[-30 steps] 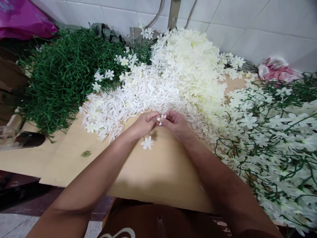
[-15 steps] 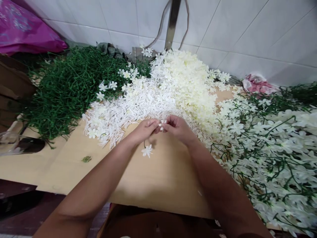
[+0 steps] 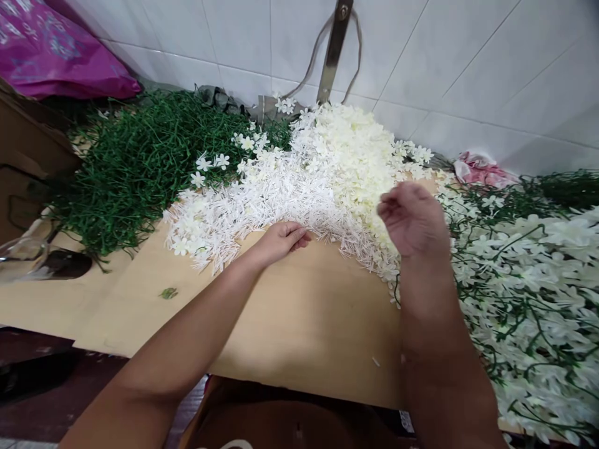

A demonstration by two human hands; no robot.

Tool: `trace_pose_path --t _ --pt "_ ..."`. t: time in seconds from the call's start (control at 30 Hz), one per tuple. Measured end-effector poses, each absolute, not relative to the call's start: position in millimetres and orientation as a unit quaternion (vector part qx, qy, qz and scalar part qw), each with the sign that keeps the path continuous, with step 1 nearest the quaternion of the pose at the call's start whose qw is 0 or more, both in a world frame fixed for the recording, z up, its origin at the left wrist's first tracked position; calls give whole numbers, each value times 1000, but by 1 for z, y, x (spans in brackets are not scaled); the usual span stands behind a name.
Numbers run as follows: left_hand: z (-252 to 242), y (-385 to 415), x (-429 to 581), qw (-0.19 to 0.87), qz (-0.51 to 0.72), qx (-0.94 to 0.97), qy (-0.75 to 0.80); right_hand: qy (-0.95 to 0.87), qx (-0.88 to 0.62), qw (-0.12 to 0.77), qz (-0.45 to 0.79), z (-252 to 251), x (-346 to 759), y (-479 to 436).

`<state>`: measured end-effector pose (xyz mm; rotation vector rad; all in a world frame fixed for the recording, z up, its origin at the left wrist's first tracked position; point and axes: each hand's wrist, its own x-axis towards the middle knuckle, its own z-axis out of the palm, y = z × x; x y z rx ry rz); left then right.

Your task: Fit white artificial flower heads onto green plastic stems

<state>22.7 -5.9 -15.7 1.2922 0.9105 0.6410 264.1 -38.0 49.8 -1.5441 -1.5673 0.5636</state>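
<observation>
My left hand [image 3: 281,240] rests on the tan cardboard sheet [image 3: 290,318], its fingers pressed together at the near edge of a heap of thin white stamen pieces [image 3: 253,196]. Whatever the fingers hold is hidden. My right hand [image 3: 414,218] is lifted off the sheet and smeared by motion. It hovers between a mound of cream petals [image 3: 355,149] and a heap of assembled white flowers on green stems [image 3: 528,280]. I cannot see whether its loosely curled fingers hold anything.
A big tangle of bare green stems [image 3: 131,162] fills the back left. A magenta bag [image 3: 56,56] lies in the far left corner, and a pink cloth [image 3: 482,169] lies by the tiled wall. A clear glass object [image 3: 28,262] sits at the left edge.
My right hand has left the left hand and swung up to the right. The small white flower held between both hands and the one hanging below them are gone from view.
</observation>
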Motion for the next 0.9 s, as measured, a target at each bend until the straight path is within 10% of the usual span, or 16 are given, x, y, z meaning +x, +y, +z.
trace_pose_path --t 0.33,0.6,0.9 --pt "-23 -5 22 568 282 662 399 -604 -734 305 47 -3 208 28" --pt "-25 -2 22 555 284 671 402 -588 -682 405 158 14 241 14" --pt "-19 -8 31 561 418 574 425 -686 -633 321 160 31 212 -26"
